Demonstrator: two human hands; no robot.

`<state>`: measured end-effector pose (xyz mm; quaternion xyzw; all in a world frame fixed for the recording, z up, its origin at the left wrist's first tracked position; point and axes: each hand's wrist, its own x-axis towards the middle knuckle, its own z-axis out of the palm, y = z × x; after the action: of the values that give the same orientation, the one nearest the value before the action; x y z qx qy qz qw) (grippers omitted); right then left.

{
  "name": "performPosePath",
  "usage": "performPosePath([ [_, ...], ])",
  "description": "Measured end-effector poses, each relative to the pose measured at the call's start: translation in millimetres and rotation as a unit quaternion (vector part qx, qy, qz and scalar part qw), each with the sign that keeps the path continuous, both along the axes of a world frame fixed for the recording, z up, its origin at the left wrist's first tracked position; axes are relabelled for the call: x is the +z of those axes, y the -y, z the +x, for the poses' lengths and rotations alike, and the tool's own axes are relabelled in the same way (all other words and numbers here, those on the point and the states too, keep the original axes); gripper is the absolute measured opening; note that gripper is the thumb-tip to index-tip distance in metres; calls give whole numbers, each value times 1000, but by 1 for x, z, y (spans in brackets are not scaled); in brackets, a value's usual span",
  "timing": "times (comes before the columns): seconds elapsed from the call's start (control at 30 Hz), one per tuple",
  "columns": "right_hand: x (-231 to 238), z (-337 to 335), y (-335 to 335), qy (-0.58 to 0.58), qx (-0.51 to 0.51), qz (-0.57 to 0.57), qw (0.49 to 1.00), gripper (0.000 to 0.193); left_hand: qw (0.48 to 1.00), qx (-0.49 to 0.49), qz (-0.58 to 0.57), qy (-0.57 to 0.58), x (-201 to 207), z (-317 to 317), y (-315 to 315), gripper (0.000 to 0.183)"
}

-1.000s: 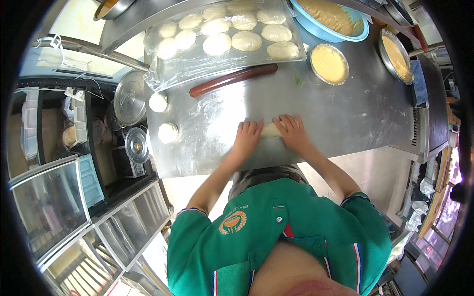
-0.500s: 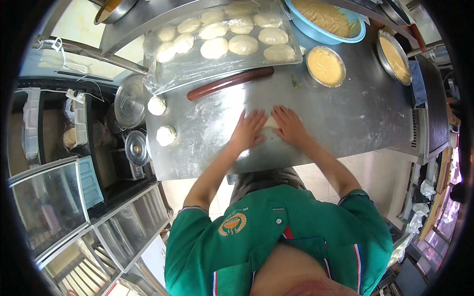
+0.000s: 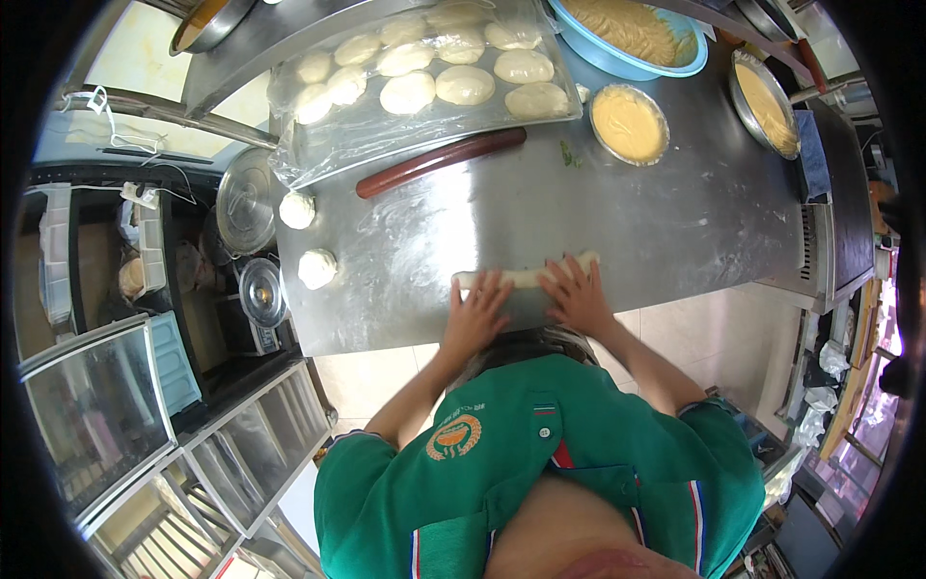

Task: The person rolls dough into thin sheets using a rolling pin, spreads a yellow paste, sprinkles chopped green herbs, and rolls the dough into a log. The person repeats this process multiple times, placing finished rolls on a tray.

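Observation:
Across the near part of the steel worktop lies a pale rope of dough (image 3: 526,279). My left hand (image 3: 476,311) rests on its left part, fingers stretched out over it. On the right part lies my right hand (image 3: 577,295), its fingers spread flat with one end of the rope showing past them. Beyond my hands a long reddish-brown rolling pin (image 3: 441,163) lies at a slant. Two small round dough pieces, one farther back (image 3: 297,209) and one nearer (image 3: 316,268), sit at the left edge of the worktop.
A tray (image 3: 386,150) with several dough rounds under clear plastic stands at the back. To its right are a blue basin (image 3: 617,68) of pale mixture and a foil-like round pan (image 3: 630,124) of yellow filling. A metal bowl (image 3: 765,104) stands at the far right.
Both hands have come back toward my body with the dough. More of the dough rope shows between and beyond the hands now.

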<state>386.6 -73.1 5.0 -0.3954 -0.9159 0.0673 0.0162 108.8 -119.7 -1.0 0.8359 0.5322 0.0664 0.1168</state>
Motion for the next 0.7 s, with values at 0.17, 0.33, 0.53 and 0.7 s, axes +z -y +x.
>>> performPosePath([
  [0.17, 5, -19, -115, -124, -106, 2, 987, 77, 990, 82, 34, 108, 10, -21, -111, 81],
  [0.33, 8, 10, -104, -216, -136, -6, 967, 51, 973, 118, 107, 169, -29, -61, -81, 56],
  [0.53, 47, -37, -104, -293, -329, -343, 829, 37, 937, 129, 39, 323, 27, -49, -93, 18],
  [0.7, 12, -108, -68, -489, -238, -318, 777, 31, 966, 185, 89, 155, 7, -123, -47, 45],
])
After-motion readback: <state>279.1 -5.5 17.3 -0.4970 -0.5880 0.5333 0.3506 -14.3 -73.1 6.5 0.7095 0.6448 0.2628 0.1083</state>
